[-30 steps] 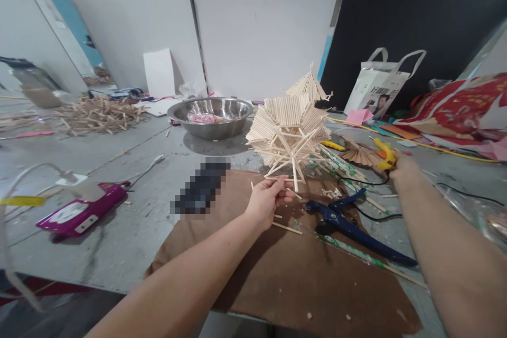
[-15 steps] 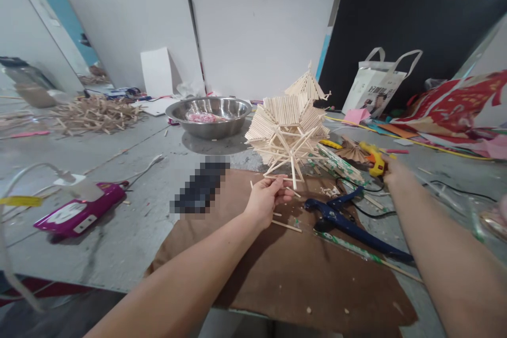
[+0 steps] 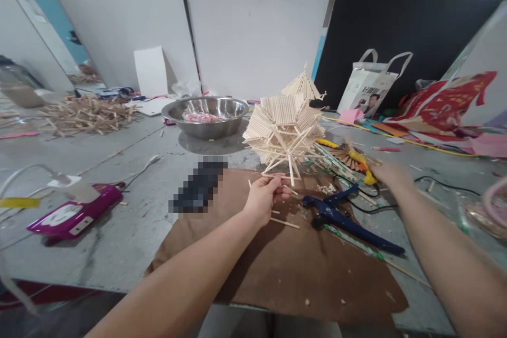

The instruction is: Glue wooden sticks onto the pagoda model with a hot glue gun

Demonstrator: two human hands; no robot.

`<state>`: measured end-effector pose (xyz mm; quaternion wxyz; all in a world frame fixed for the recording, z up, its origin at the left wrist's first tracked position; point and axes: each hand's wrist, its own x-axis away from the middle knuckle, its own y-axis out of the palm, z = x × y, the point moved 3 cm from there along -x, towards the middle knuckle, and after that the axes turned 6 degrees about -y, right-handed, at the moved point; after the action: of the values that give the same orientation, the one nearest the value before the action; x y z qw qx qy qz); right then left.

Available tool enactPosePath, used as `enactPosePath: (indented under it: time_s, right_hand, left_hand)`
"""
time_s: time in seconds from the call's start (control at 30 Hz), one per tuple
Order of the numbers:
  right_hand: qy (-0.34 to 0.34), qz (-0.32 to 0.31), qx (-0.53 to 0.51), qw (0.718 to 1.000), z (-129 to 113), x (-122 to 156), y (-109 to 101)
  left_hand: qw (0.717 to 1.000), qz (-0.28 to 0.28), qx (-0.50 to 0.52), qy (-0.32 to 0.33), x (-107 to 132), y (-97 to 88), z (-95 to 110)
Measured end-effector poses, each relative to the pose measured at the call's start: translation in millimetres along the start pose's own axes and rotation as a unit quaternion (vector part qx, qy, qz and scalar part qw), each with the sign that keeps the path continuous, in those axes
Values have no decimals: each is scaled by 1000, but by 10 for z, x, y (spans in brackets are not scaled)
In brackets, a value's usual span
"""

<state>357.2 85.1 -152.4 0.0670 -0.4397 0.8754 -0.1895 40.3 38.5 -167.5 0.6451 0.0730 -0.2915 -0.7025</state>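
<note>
A model built of pale wooden sticks [image 3: 282, 127], with tiered, fanned sides and a star-shaped frame underneath, is in front of me. My left hand [image 3: 270, 193] pinches a stick at its lower edge, fingers closed. To the right, my right hand [image 3: 390, 173] is beside a yellow glue gun [image 3: 361, 162] and seems to touch its handle. Blur smears those fingers, so their grip is unclear. Between my hands rests a dark blue cutter tool [image 3: 350, 224]. Loose sticks [image 3: 285, 223] lie on the brown sheet [image 3: 317, 280] below the model.
A steel bowl [image 3: 206, 129] holds a pink-wrapped item. At left are a stick pile [image 3: 87, 115] and a purple power strip [image 3: 77, 214] with cables. A blurred-out dark object [image 3: 200, 187] lies near the sheet. A white bag [image 3: 370, 84] stands at the back right.
My right hand and the yellow glue gun have shifted slightly left and down, and the gun now tilts differently. My left hand keeps its hold on the model; the whole view has shifted a little.
</note>
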Motion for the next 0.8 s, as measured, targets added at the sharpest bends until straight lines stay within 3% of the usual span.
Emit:
enactPosePath:
  time_s: [0.07,0.13,0.3,0.47,0.8]
  right_hand:
    - [-94,7,80,992,-197,217,2]
    - [-198,-33,126,971,-366,522,129]
    - [-303,-186,103,929,-423,1224,692]
    - [-305,-256,29,917,-325,1350,1013]
    - [-256,-310,-31,915,-266,1300,1162]
  left_hand:
    - [1000,0,1,0,0,3,0]
    - [1000,0,0,0,1,6,-4]
    - [1000,-3,-4,4,1,9,-10]
    - [1000,-5,-6,0,11,13,4]
    - [1000,-6,-7,-5,22,12,12]
